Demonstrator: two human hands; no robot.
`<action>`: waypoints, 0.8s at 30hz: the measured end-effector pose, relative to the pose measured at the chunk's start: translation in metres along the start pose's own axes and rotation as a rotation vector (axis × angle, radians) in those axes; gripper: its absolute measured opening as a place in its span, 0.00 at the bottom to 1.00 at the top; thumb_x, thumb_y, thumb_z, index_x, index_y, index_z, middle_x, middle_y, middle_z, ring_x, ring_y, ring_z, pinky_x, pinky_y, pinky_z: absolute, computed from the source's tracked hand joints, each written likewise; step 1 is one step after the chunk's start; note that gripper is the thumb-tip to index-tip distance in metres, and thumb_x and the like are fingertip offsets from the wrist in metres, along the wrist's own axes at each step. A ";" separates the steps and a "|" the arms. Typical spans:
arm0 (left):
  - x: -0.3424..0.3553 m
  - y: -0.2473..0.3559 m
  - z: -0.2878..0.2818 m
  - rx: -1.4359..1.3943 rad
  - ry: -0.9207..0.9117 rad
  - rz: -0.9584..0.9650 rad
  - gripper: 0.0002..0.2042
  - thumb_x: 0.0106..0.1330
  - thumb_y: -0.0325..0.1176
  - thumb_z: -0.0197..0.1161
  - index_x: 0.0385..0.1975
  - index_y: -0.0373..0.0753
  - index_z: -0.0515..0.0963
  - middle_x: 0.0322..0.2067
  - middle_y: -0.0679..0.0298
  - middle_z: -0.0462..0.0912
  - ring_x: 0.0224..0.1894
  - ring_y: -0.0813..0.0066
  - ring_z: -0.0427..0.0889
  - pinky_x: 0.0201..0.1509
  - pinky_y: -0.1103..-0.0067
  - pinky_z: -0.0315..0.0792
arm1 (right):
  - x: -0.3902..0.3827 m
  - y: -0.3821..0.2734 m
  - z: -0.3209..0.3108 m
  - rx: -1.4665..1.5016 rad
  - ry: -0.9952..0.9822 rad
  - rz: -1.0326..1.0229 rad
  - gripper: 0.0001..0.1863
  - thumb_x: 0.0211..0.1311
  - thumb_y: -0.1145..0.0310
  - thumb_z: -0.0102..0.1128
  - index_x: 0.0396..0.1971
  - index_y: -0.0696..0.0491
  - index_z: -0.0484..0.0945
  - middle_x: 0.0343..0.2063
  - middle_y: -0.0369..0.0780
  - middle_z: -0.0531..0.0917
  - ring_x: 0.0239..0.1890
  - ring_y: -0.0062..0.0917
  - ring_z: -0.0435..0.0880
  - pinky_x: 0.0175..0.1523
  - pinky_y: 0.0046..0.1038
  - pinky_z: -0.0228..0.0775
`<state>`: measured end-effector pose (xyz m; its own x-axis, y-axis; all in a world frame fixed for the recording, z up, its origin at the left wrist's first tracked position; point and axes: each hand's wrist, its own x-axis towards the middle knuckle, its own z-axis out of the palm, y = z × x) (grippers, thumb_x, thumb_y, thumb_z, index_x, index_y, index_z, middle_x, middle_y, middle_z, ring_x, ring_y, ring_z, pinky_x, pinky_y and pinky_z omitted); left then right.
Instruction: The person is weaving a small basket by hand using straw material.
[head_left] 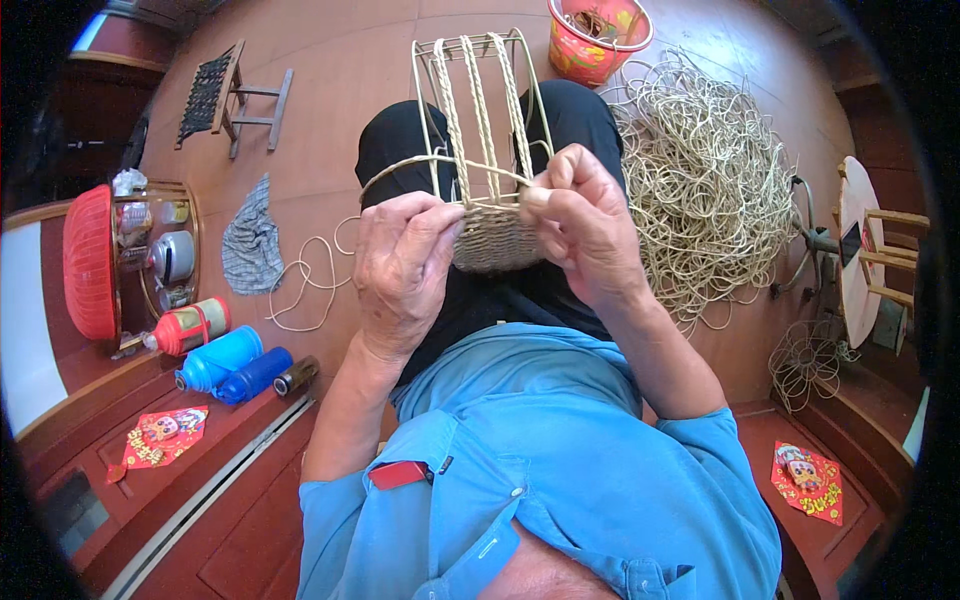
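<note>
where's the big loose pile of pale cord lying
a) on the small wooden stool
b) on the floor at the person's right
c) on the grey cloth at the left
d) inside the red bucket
b: the tangled pile of pale cord spreads over the floor at the person's right, beside the right hand on the half-woven basket, while the stool and the grey cloth lie at the left.

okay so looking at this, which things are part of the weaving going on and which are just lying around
In use: half-woven basket frame, held by left hand and right hand; loose cane strand; heap of cane; orange bucket.

Lying about: checked cloth, blue bottles, small stool, red basket.
</note>
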<state>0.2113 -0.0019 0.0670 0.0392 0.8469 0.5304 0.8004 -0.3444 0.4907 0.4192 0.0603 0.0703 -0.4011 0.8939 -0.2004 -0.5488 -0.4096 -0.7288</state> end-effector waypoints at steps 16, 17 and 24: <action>0.048 0.015 0.021 -0.033 -0.159 0.021 0.05 0.64 0.27 0.74 0.36 0.39 0.85 0.31 0.60 0.82 0.36 0.60 0.84 0.43 0.67 0.78 | 0.020 -0.104 -0.047 -0.275 0.347 -0.420 0.07 0.75 0.75 0.63 0.47 0.54 0.76 0.38 0.44 0.88 0.33 0.19 0.86 0.36 0.15 0.79; 0.051 0.016 0.024 -0.037 -0.162 -0.027 0.04 0.64 0.28 0.74 0.34 0.38 0.85 0.29 0.60 0.82 0.35 0.60 0.84 0.42 0.67 0.78 | 0.020 -0.106 -0.051 -0.345 0.216 -0.452 0.09 0.73 0.76 0.65 0.49 0.56 0.78 0.42 0.44 0.89 0.41 0.21 0.89 0.46 0.19 0.82; 0.051 0.022 0.037 0.026 -0.091 -0.031 0.04 0.65 0.29 0.73 0.33 0.38 0.85 0.29 0.60 0.82 0.34 0.59 0.84 0.41 0.65 0.77 | -0.001 -0.055 -0.032 -0.941 0.079 -0.506 0.06 0.71 0.74 0.70 0.44 0.55 0.82 0.36 0.32 0.86 0.36 0.13 0.83 0.43 0.20 0.77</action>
<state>0.2532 0.0489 0.0797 0.0675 0.8907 0.4496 0.8170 -0.3080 0.4875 0.4736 0.0877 0.0900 -0.2187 0.9434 0.2493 0.1615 0.2869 -0.9442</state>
